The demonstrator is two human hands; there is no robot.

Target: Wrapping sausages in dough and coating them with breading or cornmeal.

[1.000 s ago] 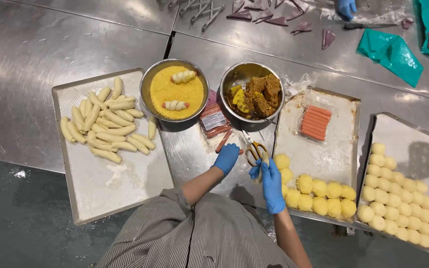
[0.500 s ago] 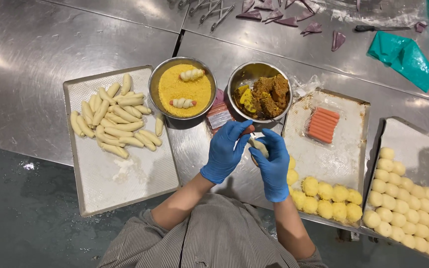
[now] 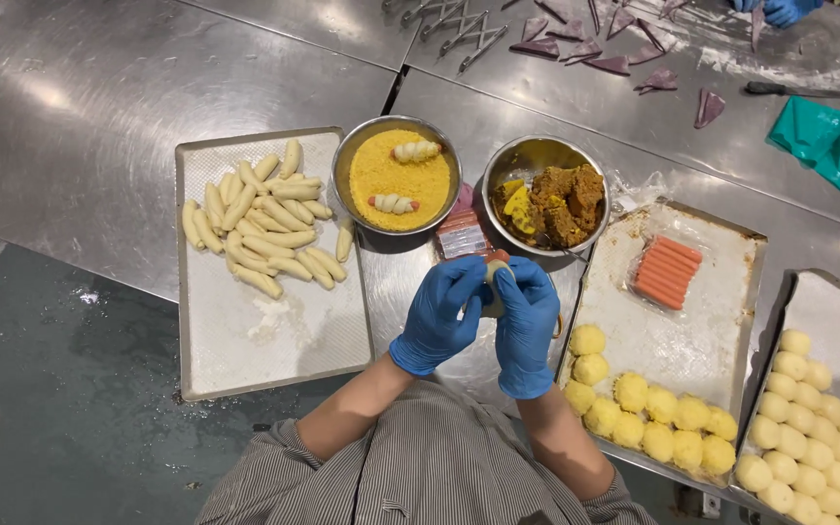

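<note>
— What step is the person on?

— Shaping, it seems: the left hand (image 3: 439,313) and right hand (image 3: 525,321) are both clamped around one pale dough piece (image 3: 493,288), held near the body, just in front of the filling bowl (image 3: 548,198). Next likely calls for rolling it closed evenly.

— Counts?

— Two bowls; two wrapped rolls lie in the crumb bowl (image 3: 397,175). Three trays — the left tray (image 3: 264,331) holds roughly twenty-odd finished sticks.

Both blue-gloved hands, left hand (image 3: 442,313) and right hand (image 3: 525,321), cup a dough piece (image 3: 494,292) together above the steel desk (image 3: 99,117), below 2 bowls.
</note>
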